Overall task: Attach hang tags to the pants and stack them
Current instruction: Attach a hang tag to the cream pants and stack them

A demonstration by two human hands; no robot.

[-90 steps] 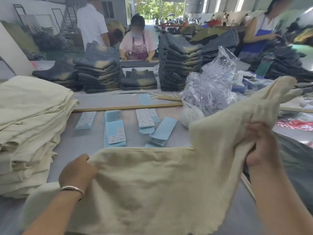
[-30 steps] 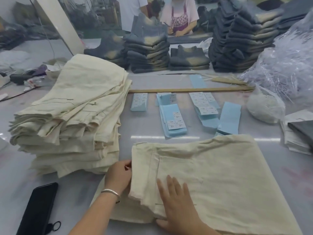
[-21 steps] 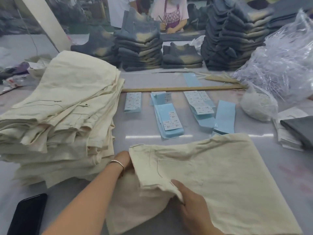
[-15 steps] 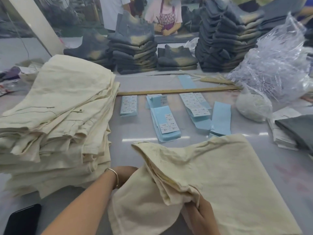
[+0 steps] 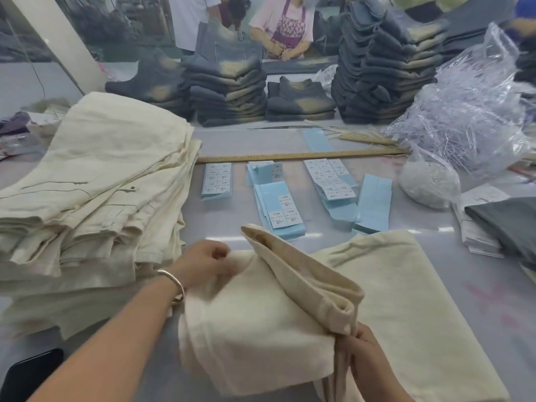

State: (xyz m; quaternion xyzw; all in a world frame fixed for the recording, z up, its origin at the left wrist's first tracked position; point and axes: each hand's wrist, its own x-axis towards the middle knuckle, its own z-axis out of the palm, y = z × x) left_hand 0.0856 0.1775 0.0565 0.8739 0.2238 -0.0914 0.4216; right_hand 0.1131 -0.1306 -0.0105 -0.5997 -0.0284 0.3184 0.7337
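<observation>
At the near edge of the desk (image 5: 478, 300), a pair of cream pants (image 5: 400, 300) is lying folded, with its left portion being lifted and turned back. The right hand (image 5: 367, 355) is gripping a bunched fold of the pants at the near right, fingers curled round the cloth. The left hand (image 5: 203, 259), wearing a bangle (image 5: 174, 281) at the wrist, is reaching in from the near left and pinching the cloth at the left edge of the same pants, so the raised flap is standing between the two hands. A dark phone (image 5: 29, 375) is lying at the near left corner. To the left, a tall stack of folded cream pants (image 5: 95, 184) is sitting just beside the left hand. Farther out, rows of light blue hang tags (image 5: 278, 210) are lying flat in the middle of the desk, just beyond the lifted flap. To the right, a clear plastic bag (image 5: 429, 181) is holding white material too fine to identify, and a larger clear bag (image 5: 470, 105) beyond it is holding a tangle of thin clear plastic strands. A wooden ruler (image 5: 301, 155) is lying across the desk past the tags. At the far side, piles of dark folded jeans (image 5: 383, 68) are standing.
</observation>
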